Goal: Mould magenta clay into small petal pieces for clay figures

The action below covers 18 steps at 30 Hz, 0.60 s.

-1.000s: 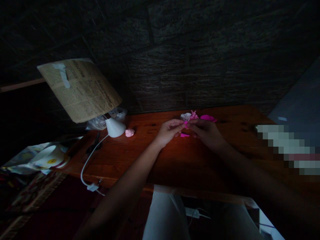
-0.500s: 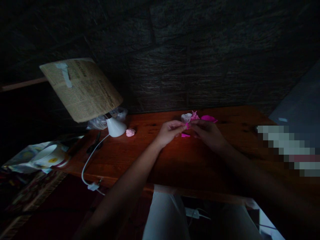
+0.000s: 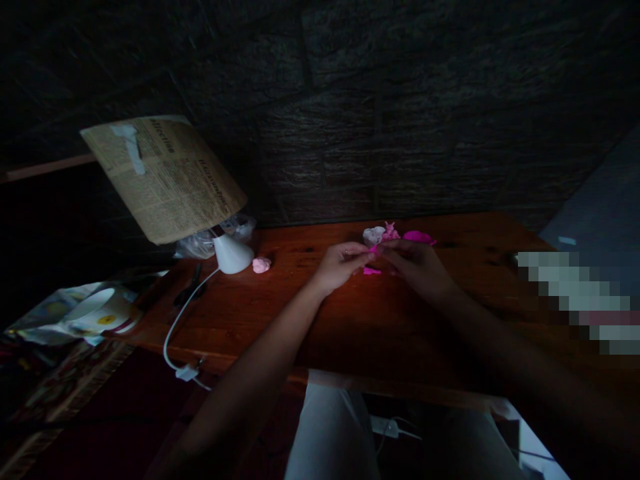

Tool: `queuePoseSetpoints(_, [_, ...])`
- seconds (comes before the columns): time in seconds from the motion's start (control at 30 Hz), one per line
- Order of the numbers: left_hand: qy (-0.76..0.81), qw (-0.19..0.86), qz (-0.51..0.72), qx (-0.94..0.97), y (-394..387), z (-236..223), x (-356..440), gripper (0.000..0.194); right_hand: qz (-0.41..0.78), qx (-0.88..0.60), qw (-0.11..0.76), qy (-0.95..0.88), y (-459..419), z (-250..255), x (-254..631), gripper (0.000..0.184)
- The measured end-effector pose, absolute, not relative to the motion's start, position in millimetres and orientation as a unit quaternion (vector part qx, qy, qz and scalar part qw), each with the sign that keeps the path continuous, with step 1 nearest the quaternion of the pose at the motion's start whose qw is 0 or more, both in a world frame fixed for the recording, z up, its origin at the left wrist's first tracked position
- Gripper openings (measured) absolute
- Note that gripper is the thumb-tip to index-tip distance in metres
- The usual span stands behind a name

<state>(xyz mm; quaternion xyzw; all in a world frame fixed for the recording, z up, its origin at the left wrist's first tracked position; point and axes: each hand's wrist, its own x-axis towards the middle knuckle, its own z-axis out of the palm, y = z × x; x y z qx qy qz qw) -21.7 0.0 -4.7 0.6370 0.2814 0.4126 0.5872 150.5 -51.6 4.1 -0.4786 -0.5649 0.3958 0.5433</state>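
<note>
Over the middle of a wooden table (image 3: 280, 313), my left hand (image 3: 341, 265) and my right hand (image 3: 413, 263) meet fingertip to fingertip. Both pinch a small piece of bright pink clay (image 3: 373, 249) between them. A flat scrap of pink clay (image 3: 371, 271) lies on the table just under the hands. Behind them sit a pale clay lump (image 3: 373, 235), a small light pink clay figure (image 3: 389, 232) and a flat bright pink clay disc (image 3: 418, 237).
A white lamp base (image 3: 231, 254) with a newspaper shade (image 3: 163, 177) stands at the left, its cord (image 3: 176, 327) running off the front edge. A pale pink clay ball (image 3: 261, 265) lies beside it. A cup (image 3: 97, 313) sits at far left. A dark wall is behind.
The hands stay together on the pink piece, with only slight finger movement. The view has shifted a little.
</note>
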Motion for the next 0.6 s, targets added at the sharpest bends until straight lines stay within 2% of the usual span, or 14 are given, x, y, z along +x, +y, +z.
queuePoseSetpoints(0.23, [0.291,0.582,0.422,0.631,-2.3,-3.2,-20.5,0.032,0.395,-0.491,0.532,-0.565,-51.5,3.9,152.1,0.035])
queuePoseSetpoints(0.6, [0.267,0.564,0.430,0.653,1.1,-6.2,-20.7,0.025,0.376,-0.473,0.566,-0.561,-52.4,4.8,149.1,0.035])
